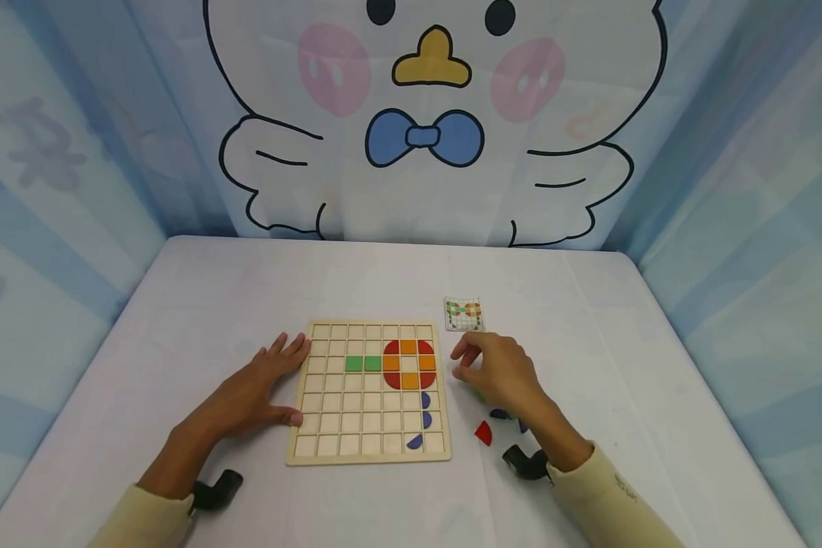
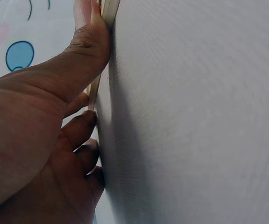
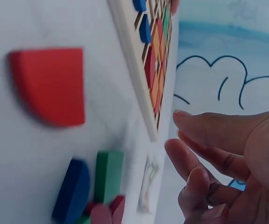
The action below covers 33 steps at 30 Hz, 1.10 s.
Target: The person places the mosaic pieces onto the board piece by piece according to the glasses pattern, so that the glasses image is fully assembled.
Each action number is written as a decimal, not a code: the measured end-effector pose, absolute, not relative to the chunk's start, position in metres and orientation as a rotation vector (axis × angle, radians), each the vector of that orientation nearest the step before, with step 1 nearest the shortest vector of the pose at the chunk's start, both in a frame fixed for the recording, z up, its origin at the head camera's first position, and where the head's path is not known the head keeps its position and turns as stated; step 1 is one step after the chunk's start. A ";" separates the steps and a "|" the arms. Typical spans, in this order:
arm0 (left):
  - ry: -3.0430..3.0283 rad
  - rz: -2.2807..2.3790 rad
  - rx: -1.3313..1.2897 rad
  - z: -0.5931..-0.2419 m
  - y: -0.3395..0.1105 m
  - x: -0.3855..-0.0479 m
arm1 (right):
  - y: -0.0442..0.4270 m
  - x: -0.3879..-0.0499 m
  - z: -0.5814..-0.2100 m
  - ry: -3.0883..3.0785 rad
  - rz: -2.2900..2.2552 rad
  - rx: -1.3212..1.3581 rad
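On the table is a wooden grid board point(image 1: 356, 426), with my left hand point(image 1: 246, 399) at its left edge, thumb and spread fingers touching the rim. Red and orange pieces form a ring point(image 1: 409, 347) at the board's upper right. Two green squares point(image 1: 364, 364) adjoin it on the left. Below the ring lie blue half-circles point(image 1: 414, 441). My right hand point(image 1: 503, 373) hovers just right of the board, thumb and index fingertip slightly apart with nothing seen between them. Near it are a red quarter-circle point(image 3: 55, 86), a blue half-circle point(image 3: 73, 190) and a green block point(image 3: 109, 175).
A small pattern card point(image 1: 464, 313) lies beyond my right hand, beside the board's upper right corner. More red pieces point(image 3: 102, 213) lie near the green block in the right wrist view. A patterned curtain point(image 1: 425, 198) hangs behind the white table.
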<state>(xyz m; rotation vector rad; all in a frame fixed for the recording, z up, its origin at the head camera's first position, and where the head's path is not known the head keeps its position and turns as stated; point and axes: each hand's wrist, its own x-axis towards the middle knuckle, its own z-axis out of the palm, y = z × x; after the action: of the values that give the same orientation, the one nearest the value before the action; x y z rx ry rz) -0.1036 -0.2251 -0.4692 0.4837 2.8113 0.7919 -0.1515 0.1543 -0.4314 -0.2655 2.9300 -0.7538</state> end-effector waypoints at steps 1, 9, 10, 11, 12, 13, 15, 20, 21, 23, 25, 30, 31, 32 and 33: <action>2.812 0.793 0.483 -0.469 -0.225 -0.104 | 0.159 -0.151 -0.432 2.931 -0.746 -0.260; 2.809 0.794 0.480 -0.469 -0.225 -0.104 | 0.187 -0.149 -0.435 2.917 -0.687 -0.179; 2.810 0.793 0.481 -0.469 -0.225 -0.104 | 0.190 -0.148 -0.436 2.926 -0.670 -0.173; 2.811 0.792 0.482 -0.469 -0.225 -0.104 | 0.193 -0.148 -0.436 2.931 -0.658 -0.171; 2.813 0.790 0.482 -0.469 -0.225 -0.104 | 0.196 -0.148 -0.437 2.935 -0.648 -0.167; 2.814 0.788 0.483 -0.469 -0.225 -0.104 | 0.198 -0.148 -0.437 2.940 -0.639 -0.163; 2.816 0.782 0.481 -0.469 -0.225 -0.104 | 0.203 -0.149 -0.438 2.950 -0.624 -0.152; 2.812 0.785 0.476 -0.469 -0.225 -0.104 | 0.209 -0.151 -0.440 2.951 -0.608 -0.130; 2.811 0.787 0.477 -0.468 -0.225 -0.104 | 0.210 -0.151 -0.441 2.948 -0.608 -0.126; 2.810 0.789 0.477 -0.468 -0.225 -0.104 | 0.210 -0.151 -0.442 2.941 -0.611 -0.123; 2.808 0.790 0.478 -0.469 -0.226 -0.104 | 0.208 -0.152 -0.443 2.938 -0.610 -0.116; 2.808 0.795 0.478 -0.470 -0.226 -0.104 | 0.202 -0.153 -0.444 2.922 -0.593 -0.133; 2.808 0.797 0.477 -0.470 -0.226 -0.104 | 0.200 -0.153 -0.444 2.915 -0.591 -0.140; 2.809 0.797 0.478 -0.470 -0.226 -0.104 | 0.199 -0.153 -0.444 2.907 -0.593 -0.150; 2.809 0.796 0.479 -0.471 -0.226 -0.104 | 0.198 -0.153 -0.444 2.899 -0.600 -0.157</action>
<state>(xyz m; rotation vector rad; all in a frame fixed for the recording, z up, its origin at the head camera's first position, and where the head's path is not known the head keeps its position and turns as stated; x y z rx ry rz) -0.1043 -0.2263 -0.4706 0.4790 2.8091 0.7960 -0.1528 0.1983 -0.4436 -0.1571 2.8990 -0.5998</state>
